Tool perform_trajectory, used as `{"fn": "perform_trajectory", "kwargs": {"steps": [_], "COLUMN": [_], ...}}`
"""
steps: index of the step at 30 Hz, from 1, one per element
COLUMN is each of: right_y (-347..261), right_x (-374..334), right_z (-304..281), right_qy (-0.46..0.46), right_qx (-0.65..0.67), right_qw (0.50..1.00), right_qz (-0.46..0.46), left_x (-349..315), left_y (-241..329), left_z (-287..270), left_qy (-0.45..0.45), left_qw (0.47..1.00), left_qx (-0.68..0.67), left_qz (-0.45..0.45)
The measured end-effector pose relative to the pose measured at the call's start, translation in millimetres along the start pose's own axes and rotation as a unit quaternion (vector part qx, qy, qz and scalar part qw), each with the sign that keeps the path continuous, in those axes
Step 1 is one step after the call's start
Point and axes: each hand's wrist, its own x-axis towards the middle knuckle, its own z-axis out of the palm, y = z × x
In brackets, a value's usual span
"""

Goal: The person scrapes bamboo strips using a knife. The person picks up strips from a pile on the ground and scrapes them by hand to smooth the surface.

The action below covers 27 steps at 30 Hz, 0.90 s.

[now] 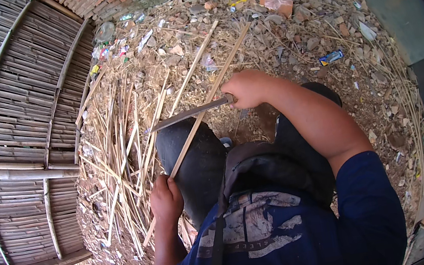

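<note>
My left hand [166, 197] is closed around the lower end of a long bamboo strip [215, 92], which slants up and away to the right over my left thigh. In my right hand [247, 89] is the handle of a large knife [188, 115]. Its dark blade points left and lies across the strip just above my knee. Whether the edge cuts into the strip I cannot tell. A second bamboo strip [195, 64] lies on the ground beyond my left knee. To the left is a loose heap of split bamboo strips [119, 161].
A bamboo slat wall [18, 105] stands along the left. Brick rubble, shavings and litter cover the ground, with a broken brick [276, 4] and a blue wrapper [331, 57] ahead. Long thin strips [402, 89] lie at the right beside a grey panel [401, 13].
</note>
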Motion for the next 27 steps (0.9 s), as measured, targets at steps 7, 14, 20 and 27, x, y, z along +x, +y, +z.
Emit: {"fn": "perform_trajectory", "kwargs": {"steps": [7,14,20,27], "right_y": [28,5,41,0], "right_x": [1,0,14,9], "right_z": [-3,-6,12,-2], "right_qy": [0.022,0.004,0.017,-0.077], "right_qx": [0.036,0.034,0.135,0.013], "right_qw": [0.999,0.999,0.990,0.996], "right_qz": [0.023,-0.002,0.028,0.031], "left_x": [1,7,9,0], "left_y": [3,-3,-5,-3], "left_z": [2,-8,-2,3], "left_qy": [-0.036,-0.131,-0.121,-0.085], "left_qw": [0.998,0.989,0.991,0.995], "left_qx": [-0.029,-0.050,-0.041,0.022], "left_qz": [-0.037,-0.046,-0.035,-0.043]}}
